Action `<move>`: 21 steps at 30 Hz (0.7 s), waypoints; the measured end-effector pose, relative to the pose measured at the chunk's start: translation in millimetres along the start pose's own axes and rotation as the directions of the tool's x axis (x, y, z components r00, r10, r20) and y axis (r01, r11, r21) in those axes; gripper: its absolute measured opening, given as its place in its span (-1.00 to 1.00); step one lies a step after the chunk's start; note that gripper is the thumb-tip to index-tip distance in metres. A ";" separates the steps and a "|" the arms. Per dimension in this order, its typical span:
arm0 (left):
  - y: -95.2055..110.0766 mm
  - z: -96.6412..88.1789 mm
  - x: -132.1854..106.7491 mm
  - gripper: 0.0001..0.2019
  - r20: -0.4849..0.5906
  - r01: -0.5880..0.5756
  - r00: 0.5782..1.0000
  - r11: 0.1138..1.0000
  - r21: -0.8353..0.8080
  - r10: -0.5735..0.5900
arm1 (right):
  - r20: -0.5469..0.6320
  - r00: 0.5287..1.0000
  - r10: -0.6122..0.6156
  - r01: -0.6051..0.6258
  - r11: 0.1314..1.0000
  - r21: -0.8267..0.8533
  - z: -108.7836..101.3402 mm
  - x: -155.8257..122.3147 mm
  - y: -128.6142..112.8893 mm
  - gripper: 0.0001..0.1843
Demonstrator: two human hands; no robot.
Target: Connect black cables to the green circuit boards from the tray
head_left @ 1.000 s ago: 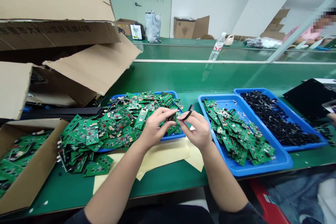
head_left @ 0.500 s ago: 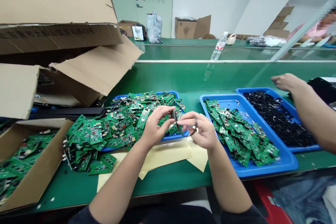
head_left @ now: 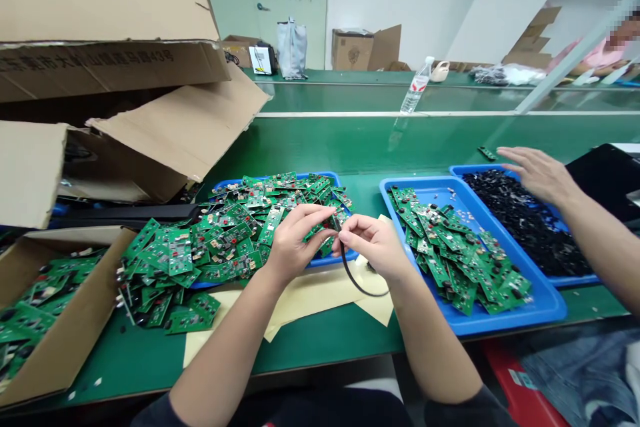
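Paper: yellow sheets [head_left: 310, 297] are lying on the green worktop [head_left: 325, 337], below the hands.
Left grip: left hand [head_left: 295, 240] is pinching one small circuit board [head_left: 337, 221] between thumb and fingers, on edge.
Right grip: right hand [head_left: 374, 245] is closing on a thin black strip [head_left: 350, 273], its free length curving down over the paper.
Board in hand: sitting at the meeting fingertips, in front of the left tray; fingers are hiding whether strip and board are joining.
Progress: one board is being handled, apparently mid-step; many others are lying loose on both sides. Which are finished, not telling from here.
Carton, lower left: open carton [head_left: 95, 320] is holding a jumble of similar boards.
Left tray: blue tray [head_left: 327, 176] is overflowing, its board heap [head_left: 225, 237] spilling leftward onto the worktop.
Middle tray: second blue tray [head_left: 543, 313] is holding overlapping boards plus tiny pale bits [head_left: 465, 215] toward its right side.
Right tray: third blue tray [head_left: 575, 280] is carrying small black parts [head_left: 525, 220]; a co-worker's hand [head_left: 537, 173] is hovering over it, fingers spread.
Lone board: a single board [head_left: 487, 153] is lying just beyond that tray.
Far side: water bottle [head_left: 417, 87] is standing, grey bag [head_left: 292, 50] resting farther back.
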State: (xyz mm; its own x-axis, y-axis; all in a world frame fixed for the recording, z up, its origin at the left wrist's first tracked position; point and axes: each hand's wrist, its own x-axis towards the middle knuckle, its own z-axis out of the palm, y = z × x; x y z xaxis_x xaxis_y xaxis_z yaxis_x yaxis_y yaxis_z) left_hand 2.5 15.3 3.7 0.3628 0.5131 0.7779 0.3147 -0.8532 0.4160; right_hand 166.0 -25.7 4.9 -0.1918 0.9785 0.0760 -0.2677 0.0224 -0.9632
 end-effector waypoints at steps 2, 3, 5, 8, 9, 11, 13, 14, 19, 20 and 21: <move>-0.4 -0.1 -0.4 -0.73 0.004 0.008 1.000 1.000 -0.023 -0.008 | 0.030 0.999 0.025 -0.027 0.998 0.060 -1.5 0.6 3.3 -0.69; -0.5 0.0 -0.8 -0.73 0.012 0.031 0.999 0.998 -0.047 -0.031 | 0.044 0.998 0.036 -0.040 0.995 0.091 -2.5 1.2 5.4 -0.70; -0.4 0.2 -1.8 -0.71 0.043 0.105 0.994 0.987 -0.120 -0.101 | 0.064 0.996 0.058 -0.066 0.989 0.130 -4.1 2.8 9.3 -0.70; 0.6 0.5 -2.8 -0.68 0.141 0.225 0.971 0.942 -0.249 -0.195 | 0.054 0.996 0.065 -0.071 0.991 0.112 -4.1 4.6 10.9 -0.68; 1.2 0.4 -2.8 -0.68 0.166 0.252 0.963 0.926 -0.281 -0.212 | 0.040 0.998 0.057 -0.060 0.994 0.090 -3.3 4.9 9.9 -0.67; 2.7 0.3 -2.5 -0.67 0.198 0.288 0.952 0.901 -0.323 -0.233 | 0.012 0.999 0.032 -0.032 0.999 0.029 -1.3 4.9 7.0 -0.65; 4.5 0.3 -1.9 -0.68 0.222 0.316 0.942 0.882 -0.350 -0.250 | -0.018 1.000 -0.003 0.002 0.999 -0.049 0.6 4.6 4.5 -0.65; 5.5 0.4 -1.5 -0.69 0.236 0.332 0.936 0.874 -0.356 -0.260 | -0.037 0.999 -0.028 0.025 0.995 -0.092 1.3 4.4 4.1 -0.66; 9.9 2.7 0.4 -0.75 0.267 0.395 0.909 0.865 -0.309 -0.320 | -0.124 0.971 -0.203 0.156 0.936 -0.315 2.7 4.1 8.4 -0.76; 10.4 3.3 0.9 -0.75 0.267 0.399 0.907 0.869 -0.292 -0.327 | -0.126 0.967 -0.223 0.167 0.922 -0.350 3.1 4.1 9.1 -0.80; 10.6 3.9 1.3 -0.75 0.267 0.400 0.905 0.874 -0.274 -0.331 | -0.125 0.964 -0.233 0.171 0.909 -0.380 3.4 4.2 9.6 -0.83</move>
State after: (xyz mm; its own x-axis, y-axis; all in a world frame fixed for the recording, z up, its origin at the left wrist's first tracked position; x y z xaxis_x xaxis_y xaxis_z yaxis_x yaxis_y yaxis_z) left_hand 9.7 7.2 7.3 0.4584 0.7717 0.4409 0.1799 -0.5664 0.8043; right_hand 159.4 -22.1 -3.1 -0.0046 0.9640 0.2659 0.0828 0.2654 -0.9606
